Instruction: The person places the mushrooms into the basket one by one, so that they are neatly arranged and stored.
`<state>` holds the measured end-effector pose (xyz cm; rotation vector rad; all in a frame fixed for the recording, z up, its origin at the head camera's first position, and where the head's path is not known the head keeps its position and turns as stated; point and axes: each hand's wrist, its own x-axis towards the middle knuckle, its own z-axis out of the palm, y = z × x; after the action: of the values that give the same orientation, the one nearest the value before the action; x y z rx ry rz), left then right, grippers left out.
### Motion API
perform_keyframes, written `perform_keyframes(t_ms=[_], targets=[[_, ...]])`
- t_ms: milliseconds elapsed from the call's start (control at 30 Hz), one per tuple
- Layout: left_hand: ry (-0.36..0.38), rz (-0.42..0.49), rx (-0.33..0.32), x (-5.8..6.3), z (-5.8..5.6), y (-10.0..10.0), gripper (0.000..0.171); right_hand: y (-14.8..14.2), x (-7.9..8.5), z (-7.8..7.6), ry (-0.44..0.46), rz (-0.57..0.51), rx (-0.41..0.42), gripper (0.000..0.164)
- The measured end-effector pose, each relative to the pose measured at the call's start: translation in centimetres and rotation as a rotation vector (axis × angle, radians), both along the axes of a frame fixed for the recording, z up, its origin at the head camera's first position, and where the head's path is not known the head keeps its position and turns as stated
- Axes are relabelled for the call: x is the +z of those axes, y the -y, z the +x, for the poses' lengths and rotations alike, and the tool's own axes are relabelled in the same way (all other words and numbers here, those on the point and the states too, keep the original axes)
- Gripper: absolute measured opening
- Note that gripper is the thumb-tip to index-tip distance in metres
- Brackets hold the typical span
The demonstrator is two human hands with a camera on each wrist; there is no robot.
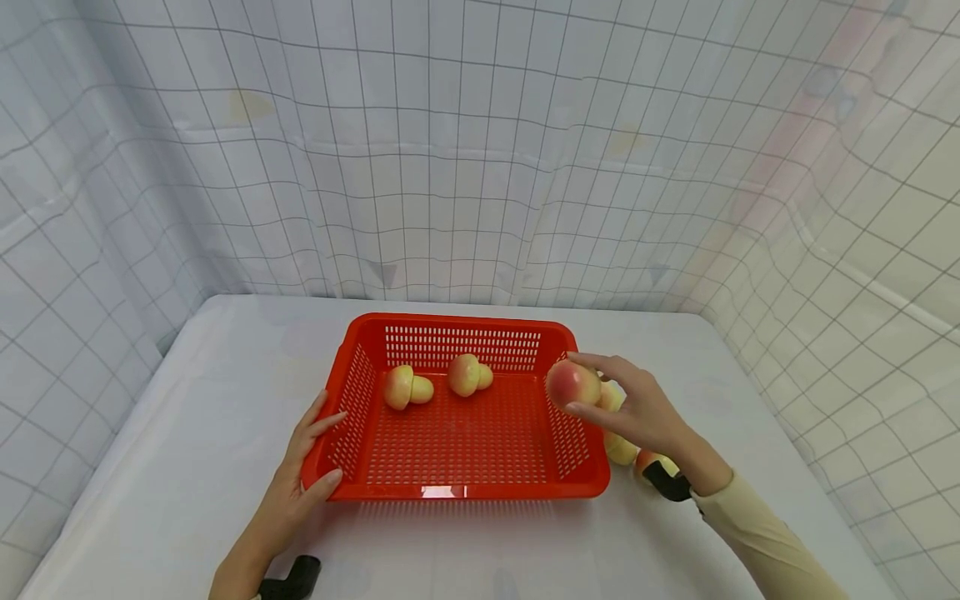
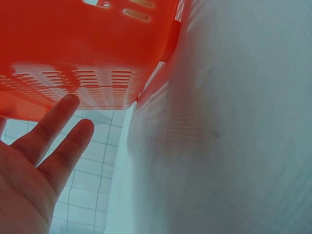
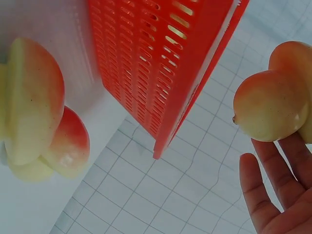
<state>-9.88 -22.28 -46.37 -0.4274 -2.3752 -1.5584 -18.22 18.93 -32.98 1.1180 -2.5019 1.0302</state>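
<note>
Basket [image 1: 457, 450] and hands, with the relation that any next move would turn on: the held mushroom [image 1: 573, 384] lies at the right end of the basket, pinched between thumb and fingers of the right hand [image 1: 637, 408]. In the head view it overlaps the slotted right wall; the right wrist view puts it above rim level and apart from the rim, so a short leftward and downward path would seem enough. Its red-blushed side faces the basket (the long axis cannot be read with confidence, since fingers mask part of it). The left hand [image 1: 300, 475], farther from the held mushroom, touches the basket's left end with thumb on the rim near the front corner and its fingers spread rather than wrapped. Two mushrooms, one at left [image 1: 408, 388] and one near the back wall [image 1: 470, 375], lie inside on their sides; the bare floor is in front of them. More mushrooms [image 1: 620, 450] sit on the white surface [image 1: 225, 400], outside the right wall.
</note>
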Motion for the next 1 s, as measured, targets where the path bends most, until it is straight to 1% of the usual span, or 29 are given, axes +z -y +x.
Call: perform_keyframes(t_ms=[100, 300, 333, 467, 633, 800, 1000], targets=[[-0.002, -0.004, -0.002, 0.1, 0.0, 0.0, 0.063, -0.1, -0.2, -0.5, 0.013, 0.011, 0.000, 0.060], [-0.002, -0.010, -0.002, -0.1, 0.0, 0.1, 0.063, -0.9, -2.0, -2.8, 0.011, 0.002, 0.023, 0.064], [-0.002, -0.011, -0.001, -0.1, 0.0, 0.1, 0.063, -0.9, -2.1, -3.1, 0.009, 0.005, 0.029, 0.063], [-0.003, -0.011, -0.002, -0.1, 0.0, 0.1, 0.063, -0.9, -2.0, -3.7, 0.000, 0.017, 0.051, 0.061], [-0.002, -0.008, 0.002, -0.1, 0.0, 0.0, 0.064, -0.6, -1.8, -3.8, -0.010, 0.044, 0.053, 0.059], [0.006, -0.014, 0.020, -0.3, 0.0, 0.0, 0.064, -0.2, -1.6, -4.2, -0.001, 0.095, 0.015, 0.060], [0.002, -0.017, 0.020, -0.3, -0.1, 0.1, 0.064, 0.4, -1.2, -5.0, 0.032, 0.165, -0.018, 0.058]])
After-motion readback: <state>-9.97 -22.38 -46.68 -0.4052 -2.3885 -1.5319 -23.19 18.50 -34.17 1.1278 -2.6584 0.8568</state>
